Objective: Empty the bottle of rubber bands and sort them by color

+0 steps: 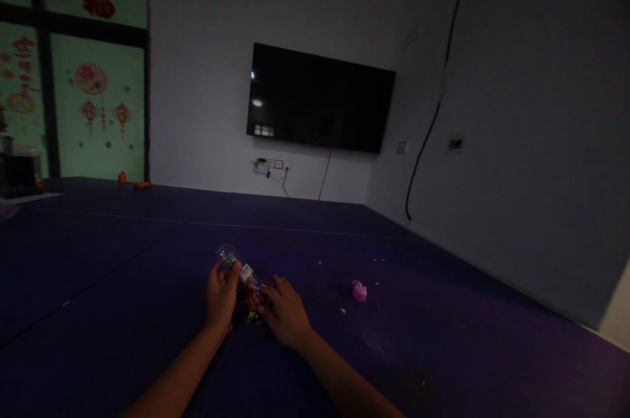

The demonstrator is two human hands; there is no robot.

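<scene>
My left hand (221, 294) is closed around a clear, rounded plastic container (227, 252) with small colourful pieces inside and a whitish label on its side. The container is tilted, its lower end toward a heap of small colourful bands (252, 305) on the dark mat. My right hand (288, 313) rests at the right side of the heap, fingers stretched out and touching the bands. Whether any are pinched under its fingertips is hidden. A pink lid-like piece (359, 291) with a small loop lies farther right, apart from both hands.
The dark blue-purple mat (147, 247) reaches to the walls, with small white scraps (343, 310) scattered on it. Orange objects (140, 186) lie at the far left edge. A television (322, 100) hangs on the back wall, and a black cable (427, 139) runs down the right wall.
</scene>
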